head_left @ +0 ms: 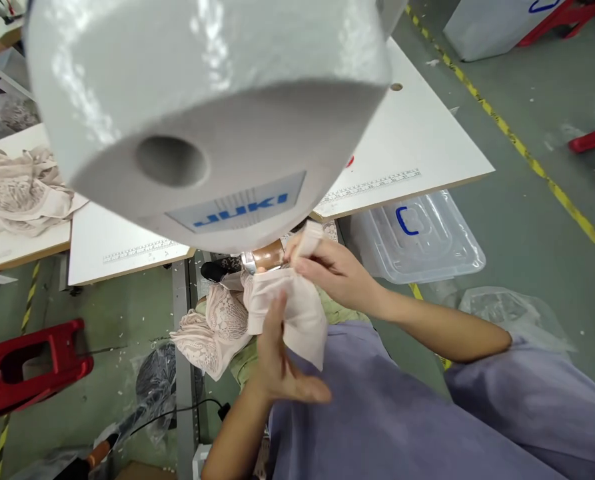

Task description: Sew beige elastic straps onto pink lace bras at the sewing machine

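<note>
**Your left hand (274,363) spreads wide; your right hand (330,263) pinches pale cloth (302,310)**

Below the sewing machine (227,147), beside the lace cups (226,313), the cloth droops. It looks light and limp, likely to fold, so take it flat by its upper edge.

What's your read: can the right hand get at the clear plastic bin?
Probably yes: the clear plastic bin juts past the tabletop, nothing on top. But the right hand grips pale fabric, and how low the bin sits is unclear.
</note>
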Tool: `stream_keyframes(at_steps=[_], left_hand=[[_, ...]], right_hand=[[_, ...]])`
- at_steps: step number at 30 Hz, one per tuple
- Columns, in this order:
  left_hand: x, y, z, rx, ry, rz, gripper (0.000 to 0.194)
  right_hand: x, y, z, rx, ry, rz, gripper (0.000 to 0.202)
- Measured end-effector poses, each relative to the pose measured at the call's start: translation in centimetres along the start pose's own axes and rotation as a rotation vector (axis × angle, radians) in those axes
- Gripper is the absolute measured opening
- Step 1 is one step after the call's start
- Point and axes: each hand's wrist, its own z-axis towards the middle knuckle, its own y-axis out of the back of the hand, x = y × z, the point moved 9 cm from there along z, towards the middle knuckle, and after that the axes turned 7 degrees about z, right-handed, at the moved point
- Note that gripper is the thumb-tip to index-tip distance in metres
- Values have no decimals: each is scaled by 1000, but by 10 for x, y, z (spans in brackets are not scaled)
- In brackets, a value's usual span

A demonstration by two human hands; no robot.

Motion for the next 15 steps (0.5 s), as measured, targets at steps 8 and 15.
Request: stream_keyframes(at_steps=[8, 15], left_hand=[[-51, 15, 29, -160, -421, 1097, 85], [-49, 22, 38, -148, -232, 1235, 74]], right_hand=[[-44, 1, 43, -75, -150, 261, 15], [-24, 15, 75, -126, 132, -98, 17]])
